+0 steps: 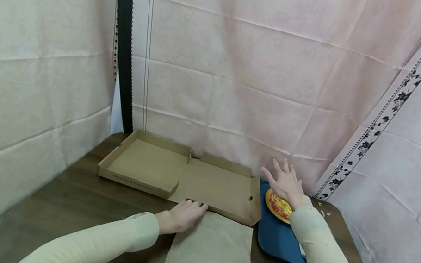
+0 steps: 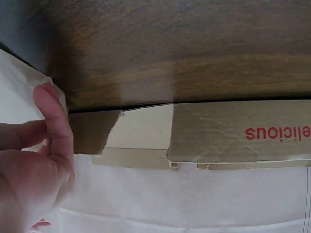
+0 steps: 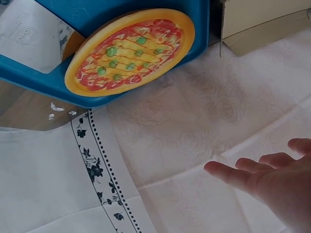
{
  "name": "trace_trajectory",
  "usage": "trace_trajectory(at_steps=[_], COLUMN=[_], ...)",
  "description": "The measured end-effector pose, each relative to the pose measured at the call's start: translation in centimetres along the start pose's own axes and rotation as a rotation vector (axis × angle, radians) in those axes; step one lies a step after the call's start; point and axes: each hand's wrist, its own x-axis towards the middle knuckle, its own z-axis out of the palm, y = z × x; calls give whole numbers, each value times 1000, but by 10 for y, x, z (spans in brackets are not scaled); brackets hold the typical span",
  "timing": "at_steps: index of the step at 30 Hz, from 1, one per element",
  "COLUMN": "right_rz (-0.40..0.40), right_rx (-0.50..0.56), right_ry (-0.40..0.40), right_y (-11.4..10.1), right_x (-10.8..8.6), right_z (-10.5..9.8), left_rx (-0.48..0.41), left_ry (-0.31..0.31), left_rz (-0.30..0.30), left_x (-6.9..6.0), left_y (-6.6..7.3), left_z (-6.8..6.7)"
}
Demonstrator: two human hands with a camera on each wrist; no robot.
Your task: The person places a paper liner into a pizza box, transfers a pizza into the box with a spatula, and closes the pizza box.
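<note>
My left hand (image 1: 184,216) pinches the upper edge of a brown paper bag (image 1: 214,254), beside the front wall of the open cardboard pizza box (image 1: 217,188). In the left wrist view the thumb and curled index finger meet at the paper's corner. My right hand (image 1: 286,185) is raised with its fingers spread, holding nothing, above the far end of a blue tray (image 1: 279,242). On that tray lies a toy-like pizza (image 3: 131,53) with red, yellow and green topping, partly hidden by the right arm in the head view.
A silvery-white packet (image 3: 34,36) lies on the tray near the pizza. Small white scraps (image 3: 57,108) are on the wooden table (image 1: 52,212) to the right. Pale cloth curtains (image 1: 231,60) close in the back and both sides.
</note>
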Motion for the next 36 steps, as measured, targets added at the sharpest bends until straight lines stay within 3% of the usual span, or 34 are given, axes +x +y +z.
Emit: trace_trajectory(at_steps=[7, 13, 18, 28, 36], right_rz=[4, 13, 24, 19, 20], right_rx=[7, 4, 4, 2, 7], right_ry=[-2, -6, -24, -21, -25], right_y=[1, 3, 4, 4, 4], right_x=[-2, -3, -5, -2, -5], right_z=[1, 2, 0, -4, -4], left_rx=[-1, -137, -235, -301, -356], left_ry=[7, -4, -27, -21, -9], left_rz=[-10, -47, -68, -83, -88], left_x=[0, 3, 4, 11, 12], left_y=[-2, -8, -13, -21, -26], left_z=[3, 2, -4, -24, -31])
